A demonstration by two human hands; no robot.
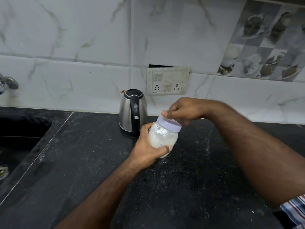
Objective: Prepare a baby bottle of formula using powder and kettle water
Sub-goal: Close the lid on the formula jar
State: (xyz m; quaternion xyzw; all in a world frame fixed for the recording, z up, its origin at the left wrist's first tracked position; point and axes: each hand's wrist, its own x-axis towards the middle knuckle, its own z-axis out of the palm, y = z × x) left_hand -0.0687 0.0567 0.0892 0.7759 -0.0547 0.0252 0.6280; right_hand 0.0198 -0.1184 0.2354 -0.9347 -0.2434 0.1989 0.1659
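Bottle: a squat clear plastic baby bottle [162,138] holding cloudy white liquid, with white residue clinging inside its wall; it is held tilted above the black speckled stone counter [189,179], just in front of the kettle.
Collar: a pale lilac plastic screw ring [169,125] sits on the bottle's neck, leaning toward the right.
Left hand: the left hand [148,146] grips the bottle's body from the left, fingers behind it and thumb across the lower front.
Right hand: the right hand [179,111] comes in from the right, its fingers curled over the top of the lilac ring and the thumb pressed against the ring's far-left edge.
Kettle: a stainless-steel electric kettle with black lid and handle [132,112] stands upright on the counter by the wall.
Wall: white marbled tiles carry a white switch-and-socket plate [167,80] above the kettle.
Sink: a dark basin [19,138] is sunk into the counter at the left, with a metal tap [7,83] above it.
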